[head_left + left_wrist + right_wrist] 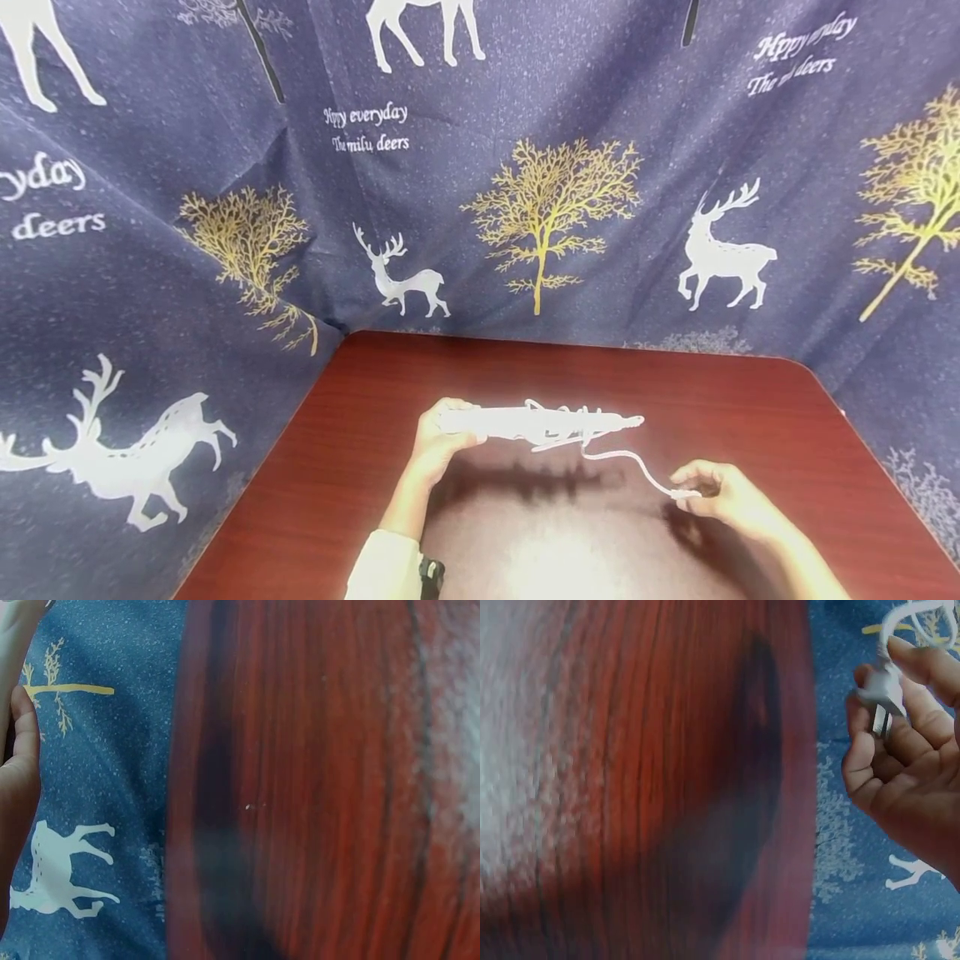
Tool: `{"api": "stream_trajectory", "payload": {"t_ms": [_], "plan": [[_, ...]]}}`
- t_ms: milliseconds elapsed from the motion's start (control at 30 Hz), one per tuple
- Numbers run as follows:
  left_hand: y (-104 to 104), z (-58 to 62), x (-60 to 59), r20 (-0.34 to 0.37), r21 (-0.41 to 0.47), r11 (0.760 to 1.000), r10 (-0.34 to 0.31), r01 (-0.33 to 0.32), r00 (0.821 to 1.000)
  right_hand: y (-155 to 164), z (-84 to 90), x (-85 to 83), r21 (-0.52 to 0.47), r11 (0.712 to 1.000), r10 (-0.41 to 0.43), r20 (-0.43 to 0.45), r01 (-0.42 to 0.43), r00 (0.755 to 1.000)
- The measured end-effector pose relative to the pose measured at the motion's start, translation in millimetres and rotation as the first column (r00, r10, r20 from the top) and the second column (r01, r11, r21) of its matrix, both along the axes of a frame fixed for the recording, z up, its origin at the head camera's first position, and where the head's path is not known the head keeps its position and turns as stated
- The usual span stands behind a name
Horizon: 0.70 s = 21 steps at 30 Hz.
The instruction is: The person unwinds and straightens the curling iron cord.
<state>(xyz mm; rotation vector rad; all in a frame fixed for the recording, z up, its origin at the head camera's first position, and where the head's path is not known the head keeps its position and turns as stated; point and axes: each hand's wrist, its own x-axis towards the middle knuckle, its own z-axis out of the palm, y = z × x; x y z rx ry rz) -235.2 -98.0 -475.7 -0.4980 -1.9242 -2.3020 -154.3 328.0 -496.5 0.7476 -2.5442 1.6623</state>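
My left hand (444,425) grips one end of a long white bar-shaped object (525,422) and holds it level above the red-brown table (750,400). White cord is looped about the bar's middle. A loose length of the cord (626,460) trails down to the right. My right hand (697,487) pinches the white two-pronged plug (684,493) at the cord's end, low over the table. In the right wrist view the plug (883,690) sits between thumb and fingers (870,761), prongs pointing down. The left wrist view shows only the edge of my left hand (19,772) and the table (315,787).
A dark blue cloth (540,208) printed with white deer and golden trees hangs behind the table and along both its sides. The bar's shadow falls on the wood beneath it. A white sleeve with a wrist strap (429,575) shows at the bottom.
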Motion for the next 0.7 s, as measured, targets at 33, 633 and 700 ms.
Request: {"api": "stream_trajectory", "payload": {"t_ms": [33,633,700], "plan": [[-0.2,3.2,1.7,-0.005,-0.003,1.0,-0.004,0.004,1.0,1.8,-0.6,-0.6,0.008,1.0,-0.003,0.008,0.003,1.0],[2.2,-13.6,-4.1,-0.024,0.03,1.0,0.001,-0.001,1.0,2.1,8.5,7.6,0.118,0.941,-0.322,0.014,0.318,0.947],[1.3,-13.6,-4.2,-0.02,0.02,1.0,0.009,-0.009,1.0,-0.6,10.9,9.7,0.093,0.939,-0.334,0.011,0.331,0.943]]}}
